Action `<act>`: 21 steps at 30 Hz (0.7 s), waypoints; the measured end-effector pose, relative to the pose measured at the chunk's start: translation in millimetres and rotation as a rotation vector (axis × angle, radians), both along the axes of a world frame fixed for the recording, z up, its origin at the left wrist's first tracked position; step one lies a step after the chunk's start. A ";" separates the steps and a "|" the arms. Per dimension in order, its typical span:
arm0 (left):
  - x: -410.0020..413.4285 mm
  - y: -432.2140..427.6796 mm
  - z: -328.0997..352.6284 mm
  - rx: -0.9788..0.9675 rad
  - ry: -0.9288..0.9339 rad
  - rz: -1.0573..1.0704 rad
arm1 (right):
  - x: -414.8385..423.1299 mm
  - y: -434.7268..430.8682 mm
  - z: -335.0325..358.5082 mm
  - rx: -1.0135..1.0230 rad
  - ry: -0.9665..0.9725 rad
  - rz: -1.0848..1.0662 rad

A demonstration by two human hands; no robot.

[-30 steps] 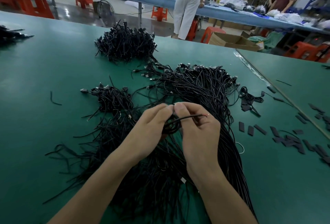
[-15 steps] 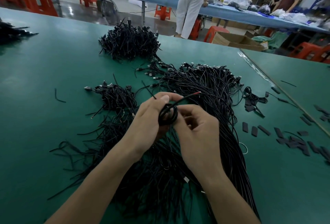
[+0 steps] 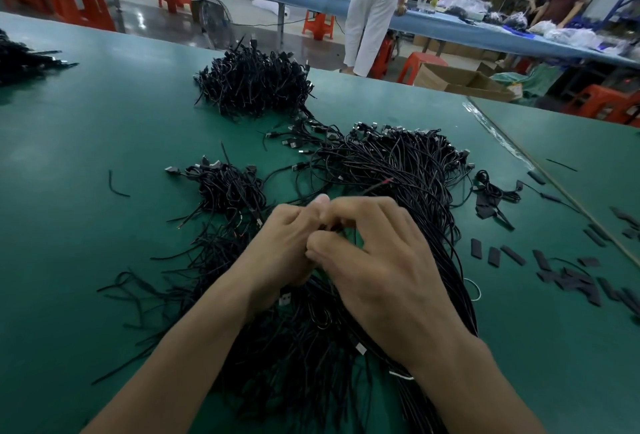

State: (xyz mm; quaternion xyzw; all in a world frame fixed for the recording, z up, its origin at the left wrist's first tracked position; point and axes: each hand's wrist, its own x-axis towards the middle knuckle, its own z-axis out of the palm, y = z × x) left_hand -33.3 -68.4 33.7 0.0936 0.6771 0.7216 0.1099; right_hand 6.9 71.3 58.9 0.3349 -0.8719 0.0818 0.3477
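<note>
Both hands, left (image 3: 280, 250) and right (image 3: 381, 260), pinched one black cable (image 3: 380, 185), its coil mostly hidden between my fingers, above the loose pile (image 3: 398, 163) on the surface (image 3: 86, 243). I judged coiling was underway; next, the free end needed tucking in.

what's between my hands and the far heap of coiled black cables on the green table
In the head view, loose black cables with silver plugs lie across that stretch of green table.
</note>
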 end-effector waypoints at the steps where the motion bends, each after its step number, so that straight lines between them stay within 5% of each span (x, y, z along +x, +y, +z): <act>1: 0.9 -0.6 -0.4 -0.010 -0.026 -0.041 | -0.8 1.8 3.5 0.025 -0.031 0.003; 9: 7.8 5.7 -1.4 -0.033 0.000 -0.118 | -3.6 6.5 11.5 -0.414 -0.529 -0.040; 14: -7.8 20.1 -0.8 -0.238 -0.240 -0.105 | -8.9 17.6 15.3 -0.513 -0.650 -0.071; 18: 5.3 1.7 3.5 -0.173 0.037 -0.505 | -9.3 27.5 19.8 -0.525 -0.803 -0.071; 21: 8.2 -5.2 3.3 -0.297 0.147 -0.595 | -6.7 30.2 20.6 -0.493 -0.838 -0.093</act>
